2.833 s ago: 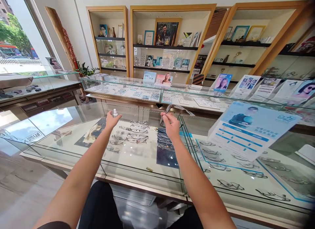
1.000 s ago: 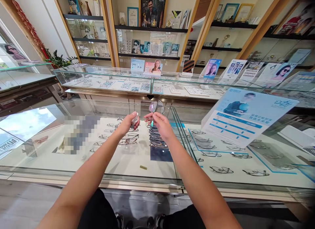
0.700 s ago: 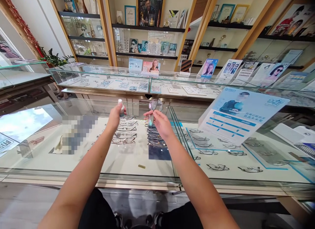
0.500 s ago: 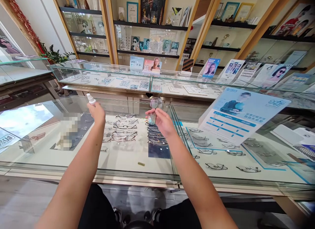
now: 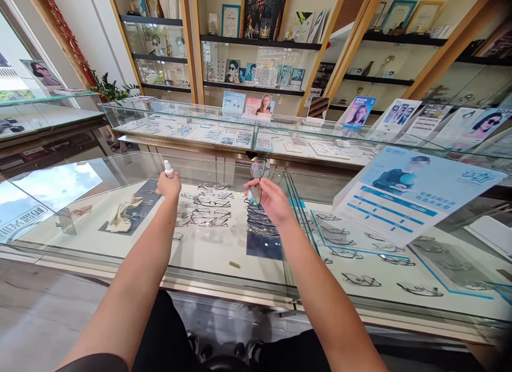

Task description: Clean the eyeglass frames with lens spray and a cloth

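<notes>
A bright eyeglass shop has wooden wall shelves (image 5: pixel 260 44) at the back, full of pictures and little things. In front of the person is a long glass desk (image 5: pixel 216 254), and near its middle is a navy mat (image 5: pixel 264 245) with a row of dark eyeglass frames (image 5: pixel 262 224) on it. The right hand (image 5: pixel 276 201) is up in the air by the far end of the navy mat. Its thumb and fingers pinch the thin-rimmed glasses (image 5: pixel 253 195) at the middle, and they are turned on their side, so one lens is above the other. The left hand (image 5: pixel 170 187) is well to the left of the navy mat, curled around a small white spray bottle (image 5: pixel 168 171), whose top pokes up. Just left of the navy mat, more eyeglasses (image 5: pixel 212 203) lie in rows. Farther left of it, a crumpled cream cloth (image 5: pixel 124 215) lies on a gray mat (image 5: pixel 147 189). A little gold bar (image 5: pixel 234 264) is just beside the navy mat's near left corner. To the right of the navy mat is a big blue and white sign (image 5: pixel 416 196).
</notes>
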